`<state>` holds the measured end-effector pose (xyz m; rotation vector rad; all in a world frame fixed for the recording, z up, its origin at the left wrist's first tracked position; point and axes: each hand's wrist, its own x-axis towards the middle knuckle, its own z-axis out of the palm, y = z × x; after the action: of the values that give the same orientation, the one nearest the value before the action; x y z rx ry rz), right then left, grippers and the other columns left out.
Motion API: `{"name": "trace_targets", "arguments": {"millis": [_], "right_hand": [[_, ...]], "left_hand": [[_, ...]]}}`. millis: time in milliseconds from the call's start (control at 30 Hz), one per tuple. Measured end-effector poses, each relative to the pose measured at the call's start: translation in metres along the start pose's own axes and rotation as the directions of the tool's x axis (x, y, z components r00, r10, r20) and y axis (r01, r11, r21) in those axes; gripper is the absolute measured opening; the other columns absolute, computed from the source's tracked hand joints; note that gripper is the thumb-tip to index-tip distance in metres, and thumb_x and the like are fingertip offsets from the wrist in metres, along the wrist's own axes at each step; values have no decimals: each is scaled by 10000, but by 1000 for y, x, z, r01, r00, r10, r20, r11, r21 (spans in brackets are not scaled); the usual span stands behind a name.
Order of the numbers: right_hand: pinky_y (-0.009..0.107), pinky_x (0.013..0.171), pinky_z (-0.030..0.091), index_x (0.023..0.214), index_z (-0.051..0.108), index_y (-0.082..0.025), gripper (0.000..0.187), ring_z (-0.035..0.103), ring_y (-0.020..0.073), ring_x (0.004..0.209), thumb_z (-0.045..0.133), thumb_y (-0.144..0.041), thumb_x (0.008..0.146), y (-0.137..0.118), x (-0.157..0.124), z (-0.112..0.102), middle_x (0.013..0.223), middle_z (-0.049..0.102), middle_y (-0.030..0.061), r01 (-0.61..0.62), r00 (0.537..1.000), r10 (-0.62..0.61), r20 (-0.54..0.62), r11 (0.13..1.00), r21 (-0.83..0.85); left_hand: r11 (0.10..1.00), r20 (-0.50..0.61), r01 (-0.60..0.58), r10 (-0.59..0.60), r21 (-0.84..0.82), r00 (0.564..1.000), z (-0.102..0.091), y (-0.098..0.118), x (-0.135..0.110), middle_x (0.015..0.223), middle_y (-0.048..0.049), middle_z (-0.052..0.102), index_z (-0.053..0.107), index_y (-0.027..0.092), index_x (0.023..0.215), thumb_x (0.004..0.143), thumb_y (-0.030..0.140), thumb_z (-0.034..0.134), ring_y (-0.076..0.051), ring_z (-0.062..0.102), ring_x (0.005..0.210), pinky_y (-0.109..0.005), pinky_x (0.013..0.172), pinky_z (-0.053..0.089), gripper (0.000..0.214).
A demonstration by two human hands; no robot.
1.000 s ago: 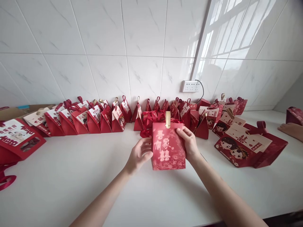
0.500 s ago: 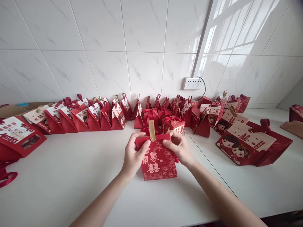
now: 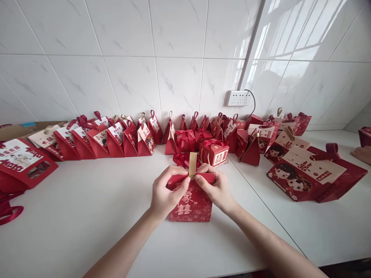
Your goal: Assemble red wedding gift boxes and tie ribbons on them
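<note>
A red paper gift box (image 3: 189, 206) with gold characters and a tan ribbon loop (image 3: 192, 165) at its top stands on the white counter (image 3: 87, 216) in front of me. My left hand (image 3: 166, 191) pinches the left side of its top flap. On the other side my right hand (image 3: 216, 187) pinches the flap next to the ribbon. Both hands are closed on the box's top edge.
A long row of small red gift boxes (image 3: 116, 139) lines the tiled wall. A cube-shaped red box (image 3: 214, 152) sits just behind my hands. Flat red bags (image 3: 307, 173) lie at right, a windowed red box (image 3: 21, 164) at left. Another person's hand (image 3: 361, 153) rests at far right.
The red box, held up in both hands a second ago, has come down onto the counter nearer me. Both hands shifted from its sides to pinching the top flap.
</note>
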<state>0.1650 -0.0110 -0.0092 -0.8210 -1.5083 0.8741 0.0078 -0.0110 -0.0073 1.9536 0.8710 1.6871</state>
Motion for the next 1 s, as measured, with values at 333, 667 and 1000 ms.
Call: {"name": "trace_targets", "arguments": {"millis": [333,667,1000], "right_hand": [[260,541,393,725,540,-231,349,426,117,529,748,-494,630,16,12,-10,607,471,-36,-235,963,264,47,748,621],[299,532,403,730,519,-273,429,211,119,407,443,-695,744,68,18,-8,455,188,-88,-162,984,172,49,744,648],[341,684,484,813,566,-269,364,539,193,750,558,-618,711,47,14,-19,653,467,-2,-266,964,223,147,744,613]], "left_hand": [[557,547,778,-569,-292,613,4,-14,8,1001,-90,684,613,182,939,738,500,650,-247,652,904,-340,759,499,378],[450,912,879,-272,-160,306,25,9,-18,1166,-100,646,635,205,1131,753,510,659,-290,558,1167,-432,1019,417,487],[460,847,857,-336,-234,412,19,0,-13,1028,-114,688,676,157,1017,774,516,627,-282,648,957,-402,883,488,436]]}}
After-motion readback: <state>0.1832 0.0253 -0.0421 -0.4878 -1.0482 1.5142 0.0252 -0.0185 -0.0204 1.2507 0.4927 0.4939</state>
